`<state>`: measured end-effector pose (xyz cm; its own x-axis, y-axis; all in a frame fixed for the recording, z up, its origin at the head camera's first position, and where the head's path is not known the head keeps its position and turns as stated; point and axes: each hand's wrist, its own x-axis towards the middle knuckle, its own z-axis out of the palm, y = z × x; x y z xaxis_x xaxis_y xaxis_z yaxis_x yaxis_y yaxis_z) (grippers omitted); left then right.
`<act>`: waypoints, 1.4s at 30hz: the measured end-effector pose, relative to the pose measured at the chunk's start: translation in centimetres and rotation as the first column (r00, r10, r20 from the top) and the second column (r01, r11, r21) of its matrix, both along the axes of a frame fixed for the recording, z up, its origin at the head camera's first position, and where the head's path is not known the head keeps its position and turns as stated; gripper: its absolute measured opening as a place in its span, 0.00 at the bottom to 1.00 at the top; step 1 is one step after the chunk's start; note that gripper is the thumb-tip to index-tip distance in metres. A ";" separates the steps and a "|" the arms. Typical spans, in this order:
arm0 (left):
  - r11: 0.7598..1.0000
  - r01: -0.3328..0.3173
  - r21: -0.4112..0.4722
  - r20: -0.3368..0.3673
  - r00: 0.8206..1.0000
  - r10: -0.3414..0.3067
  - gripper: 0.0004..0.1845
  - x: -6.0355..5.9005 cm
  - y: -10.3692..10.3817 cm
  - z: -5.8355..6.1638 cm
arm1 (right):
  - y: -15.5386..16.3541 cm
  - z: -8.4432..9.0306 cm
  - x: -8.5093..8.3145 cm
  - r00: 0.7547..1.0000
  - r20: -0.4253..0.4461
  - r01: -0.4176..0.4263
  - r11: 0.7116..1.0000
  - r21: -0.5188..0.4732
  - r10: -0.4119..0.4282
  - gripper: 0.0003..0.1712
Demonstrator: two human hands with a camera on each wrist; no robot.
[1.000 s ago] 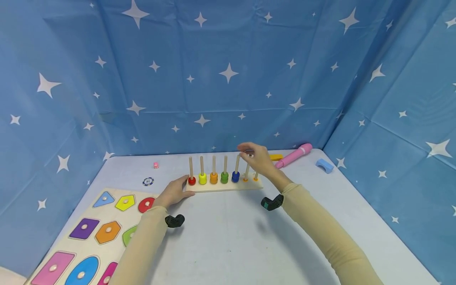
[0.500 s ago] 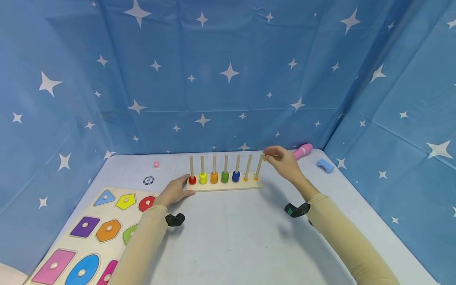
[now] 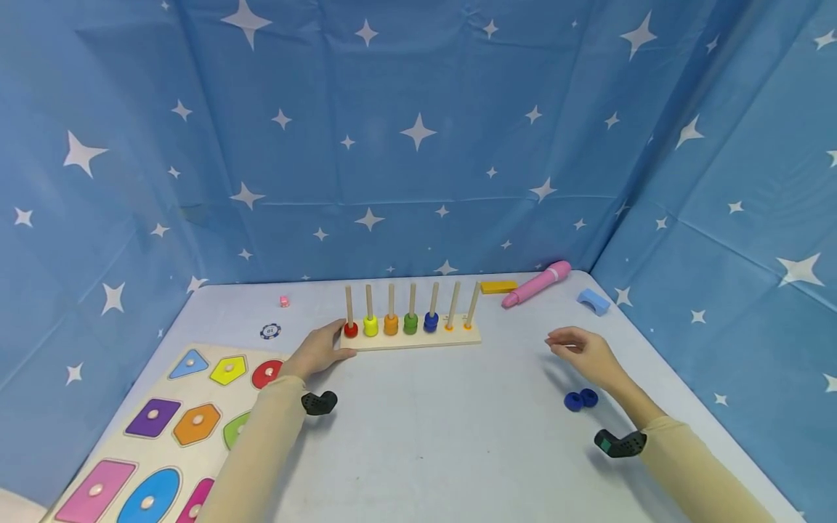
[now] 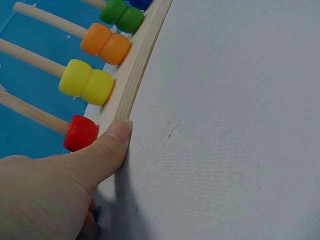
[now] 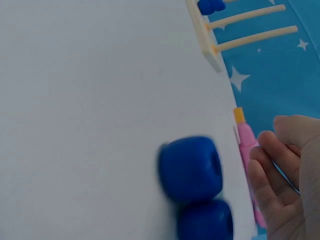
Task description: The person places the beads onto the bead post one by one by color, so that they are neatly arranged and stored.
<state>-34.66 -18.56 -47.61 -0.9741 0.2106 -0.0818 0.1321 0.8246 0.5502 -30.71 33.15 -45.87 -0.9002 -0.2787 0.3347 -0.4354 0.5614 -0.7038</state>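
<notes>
A wooden peg board (image 3: pixel 418 345) stands near the far side of the table, its pegs upright. One red bead (image 4: pixel 81 133) sits on the leftmost peg. Pairs of yellow (image 4: pixel 86 82), orange, green and blue beads follow, and the two rightmost pegs are bare. My left hand (image 3: pixel 317 351) grips the board's left end, thumb along its front edge, the other fingers mostly hidden. Over the right side of the table my right hand (image 3: pixel 584 354) hovers, fingers loosely bent and holding nothing. Two loose blue beads (image 5: pixel 190 169) lie close together on the table near it.
A shape puzzle board (image 3: pixel 157 450) takes up the left front. Behind it lie a poker chip (image 3: pixel 270 331) and a small pink die (image 3: pixel 284 301). A yellow block (image 3: pixel 498 287), a pink toy microphone (image 3: pixel 538 284) and a light-blue arch block (image 3: pixel 593 301) lie at the back right.
My right hand has moved from over the blue peg to the right and back toward me. The two loose blue beads now show beside it. My left hand has stayed on the board.
</notes>
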 end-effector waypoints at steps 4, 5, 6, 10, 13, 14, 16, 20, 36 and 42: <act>1.000 0.004 0.001 -0.003 1.000 -0.004 0.45 0.0 0.0 0.1 | 1.4 -1.2 1.5 1.000 0.007 0.002 0.999 0.035 -0.003 0.13; 1.000 0.006 0.001 -0.002 1.000 -0.006 0.45 0.0 0.0 0.1 | 1.7 -1.5 1.9 1.000 0.004 0.002 0.999 0.044 -0.003 0.13; 1.000 0.007 0.001 -0.003 1.000 -0.007 0.45 0.0 0.0 0.1 | 1.9 -1.7 2.3 1.000 0.000 0.002 0.999 0.047 -0.002 0.13; 1.000 0.003 -0.005 0.003 1.000 -0.003 0.45 -0.1 0.1 0.2 | 2.8 -2.5 3.6 1.000 -0.002 -0.016 0.999 0.047 0.016 0.13; 1.000 0.002 -0.005 -0.001 1.000 -0.002 0.45 -0.1 0.1 0.2 | 3.6 -2.8 4.5 0.999 0.037 -0.020 0.999 0.040 0.018 0.13; 1.000 0.003 -0.002 -0.004 1.000 -0.003 0.45 -0.1 0.1 0.3 | 3.9 -2.8 4.7 0.998 0.052 -0.024 0.999 0.039 0.022 0.14; 1.000 0.008 0.000 -0.012 1.000 -0.008 0.44 -0.1 0.1 0.3 | 4.4 -2.8 5.1 0.996 0.085 -0.039 0.999 0.034 0.036 0.15; 1.000 0.009 0.005 -0.015 1.000 -0.009 0.44 -0.1 0.2 0.3 | 5.1 -2.9 5.6 0.990 0.111 -0.090 0.996 0.017 0.087 0.17; 1.000 0.000 0.000 -0.008 1.000 0.000 0.45 0.0 0.1 0.2 | 3.8 -1.2 4.5 0.997 0.059 -0.046 0.997 0.068 0.042 0.18; 1.000 0.004 0.000 -0.007 1.000 -0.004 0.44 0.2 0.0 0.1 | 0.5 1.3 2.7 0.999 -0.008 -0.039 0.999 0.010 0.039 0.17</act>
